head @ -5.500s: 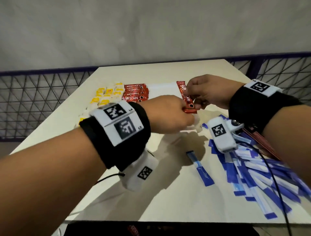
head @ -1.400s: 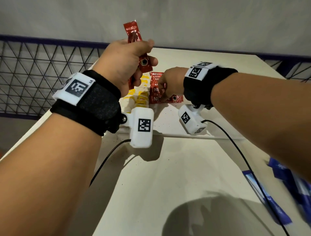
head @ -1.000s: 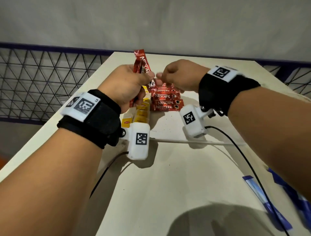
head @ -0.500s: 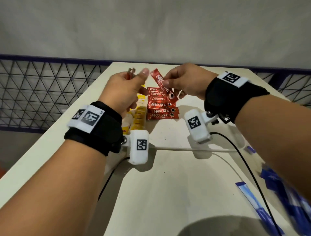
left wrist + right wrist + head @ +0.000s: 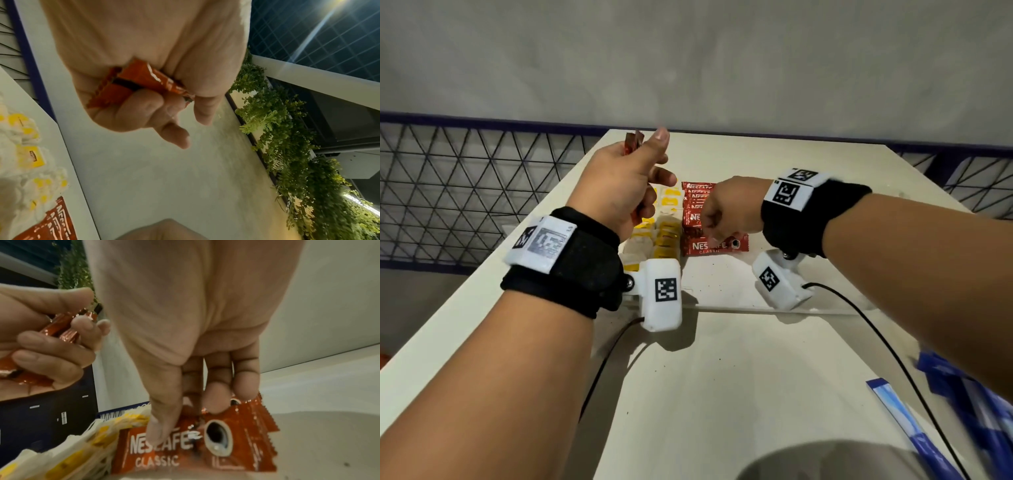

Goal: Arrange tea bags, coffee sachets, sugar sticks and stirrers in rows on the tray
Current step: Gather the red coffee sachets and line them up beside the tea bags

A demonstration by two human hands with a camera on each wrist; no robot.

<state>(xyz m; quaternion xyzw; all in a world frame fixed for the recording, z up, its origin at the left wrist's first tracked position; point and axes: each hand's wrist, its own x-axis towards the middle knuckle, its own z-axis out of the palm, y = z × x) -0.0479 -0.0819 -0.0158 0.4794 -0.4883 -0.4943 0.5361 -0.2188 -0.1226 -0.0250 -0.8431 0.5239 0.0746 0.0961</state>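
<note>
My left hand is raised over the tray's left side and grips a small bundle of red coffee sachets, whose tops stick out above the fist. My right hand is down on the row of red coffee sachets on the white tray. Its thumb lies on the nearest sachet and its fingertips sit behind that sachet's top edge, pinching it. Yellow-and-white tea bags lie in rows left of the sachets.
Blue-and-white sugar sticks lie in a loose pile on the table at the near right, with one stick apart. Wrist-camera cables trail across the table. A wire fence borders the table's left side.
My right hand pulled one sachet from the left hand's bundle and lowered it onto the near end of the sachet row. The left hand stayed raised with the rest.
</note>
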